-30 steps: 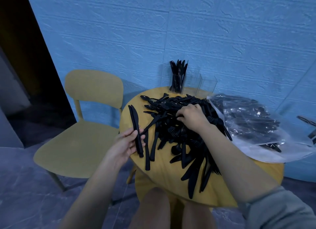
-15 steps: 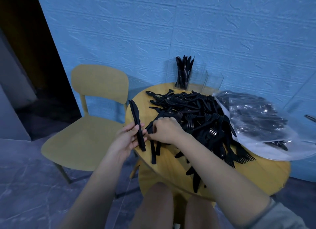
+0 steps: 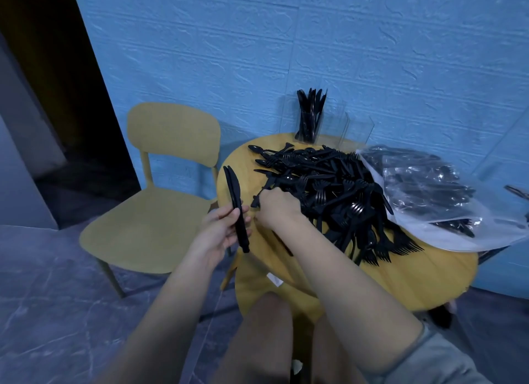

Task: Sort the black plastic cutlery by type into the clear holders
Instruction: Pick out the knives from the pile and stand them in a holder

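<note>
Chair (image 3: 160, 200): yellow, stands on the grey floor (image 3: 43, 297) left of the tabletop, apart from its edge.

Left hand (image 3: 220, 232): off the tabletop's left edge, grip pinching two knives (image 3: 236, 209), blades pointing up and away.

Tabletop (image 3: 423, 280): round, yellow; bare strip along the near and left rim.

Right hand (image 3: 276, 207): at the left side of the cutlery heap (image 3: 329, 189), fingers curled into it around a black piece; type cannot be told.

Heap: forks, spoons, knives mixed, covering the tabletop's middle.

Clear holders (image 3: 329, 126): at the far edge by the blue wall (image 3: 286, 40); the left compartment holds upright knives.

Plastic bag (image 3: 429, 194): right side, more cutlery inside, overhanging the rim.

No readable writing.
</note>
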A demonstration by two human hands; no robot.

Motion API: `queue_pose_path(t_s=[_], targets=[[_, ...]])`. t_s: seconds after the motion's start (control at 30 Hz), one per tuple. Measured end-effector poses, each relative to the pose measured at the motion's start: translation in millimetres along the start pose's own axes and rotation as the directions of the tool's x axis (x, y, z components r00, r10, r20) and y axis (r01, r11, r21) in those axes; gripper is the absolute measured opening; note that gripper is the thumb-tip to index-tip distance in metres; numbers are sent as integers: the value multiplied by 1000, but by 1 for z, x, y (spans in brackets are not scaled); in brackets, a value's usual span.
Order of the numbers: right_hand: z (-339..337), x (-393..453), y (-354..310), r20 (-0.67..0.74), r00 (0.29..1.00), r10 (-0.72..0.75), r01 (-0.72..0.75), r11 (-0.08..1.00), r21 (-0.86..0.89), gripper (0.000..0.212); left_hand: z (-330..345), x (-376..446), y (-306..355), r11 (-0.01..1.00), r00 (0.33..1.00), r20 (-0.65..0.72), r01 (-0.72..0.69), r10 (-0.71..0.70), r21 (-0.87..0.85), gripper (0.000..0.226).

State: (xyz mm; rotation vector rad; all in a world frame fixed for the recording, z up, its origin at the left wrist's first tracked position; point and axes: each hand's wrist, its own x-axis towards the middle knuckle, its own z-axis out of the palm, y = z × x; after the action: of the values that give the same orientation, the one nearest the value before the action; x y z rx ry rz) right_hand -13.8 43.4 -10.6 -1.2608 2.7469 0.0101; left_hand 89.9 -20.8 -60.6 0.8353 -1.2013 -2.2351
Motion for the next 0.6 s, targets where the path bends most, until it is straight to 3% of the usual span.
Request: queue_pose_path(t_s=[0.17, 0.33, 0.43, 0.6], targets=[[-10, -5, 32, 117, 990, 83, -124, 907, 402, 16, 3, -8, -1, 999, 1000, 26, 17, -17, 28, 33], [-19, -16, 56, 98, 995, 15, -92, 522, 848, 15, 8, -11, -4, 997, 998, 67, 15, -19, 72, 33], [-18, -16, 56, 91, 994, -61, -60, 400, 914, 15, 13, -13, -5, 994, 993, 117, -11, -2, 109, 31], [-12, -7, 50, 52, 998, -47, -29, 394, 918, 12, 19, -14, -3, 991, 984, 178, -36, 12, 132, 22]])
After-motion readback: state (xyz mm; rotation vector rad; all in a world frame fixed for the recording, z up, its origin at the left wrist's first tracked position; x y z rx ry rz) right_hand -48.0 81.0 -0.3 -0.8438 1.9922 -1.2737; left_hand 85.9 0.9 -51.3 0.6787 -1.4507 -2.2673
